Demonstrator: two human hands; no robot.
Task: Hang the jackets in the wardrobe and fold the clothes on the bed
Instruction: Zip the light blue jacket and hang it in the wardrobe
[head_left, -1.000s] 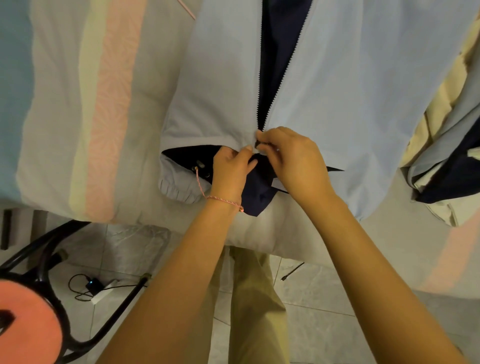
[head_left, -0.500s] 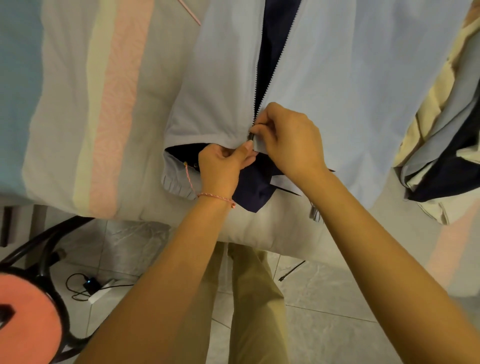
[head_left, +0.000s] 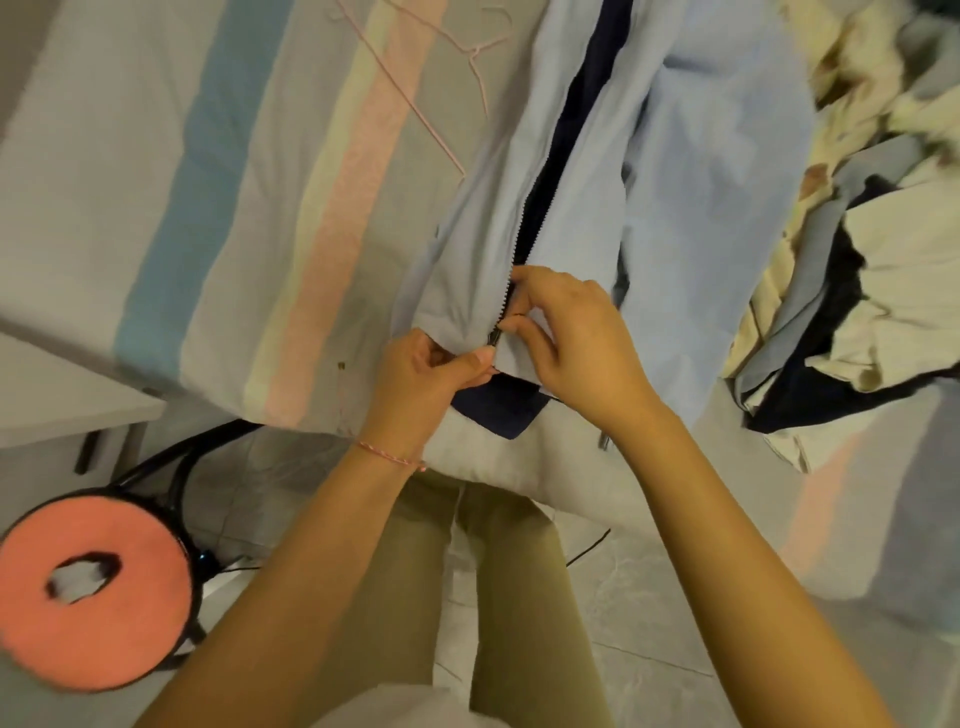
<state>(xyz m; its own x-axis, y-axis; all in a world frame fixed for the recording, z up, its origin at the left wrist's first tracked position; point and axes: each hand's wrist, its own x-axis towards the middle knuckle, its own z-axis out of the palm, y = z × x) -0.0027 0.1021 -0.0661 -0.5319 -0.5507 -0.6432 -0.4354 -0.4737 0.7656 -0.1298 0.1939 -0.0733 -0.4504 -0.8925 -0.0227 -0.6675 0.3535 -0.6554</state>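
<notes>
A light blue jacket (head_left: 691, 171) with a dark navy lining lies on the striped bed (head_left: 208, 208), its front zipper open above my hands. My left hand (head_left: 426, 374) pinches the jacket's bottom hem at the foot of the zipper. My right hand (head_left: 571, 338) pinches the zipper slider just above it, fingertips closed on the pull. Both hands touch at the hem. A pink wire hanger (head_left: 447, 78) lies on the bed left of the jacket.
A heap of cream, blue and navy clothes (head_left: 857, 260) lies on the bed at the right. A stool with a round pink cushion (head_left: 93, 587) stands on the tiled floor at lower left, beside a grey table corner (head_left: 67, 395).
The view has tilted up, showing more of the bed and the hanger. My right hand has drawn the zipper slider a little up from the hem while my left keeps the hem.
</notes>
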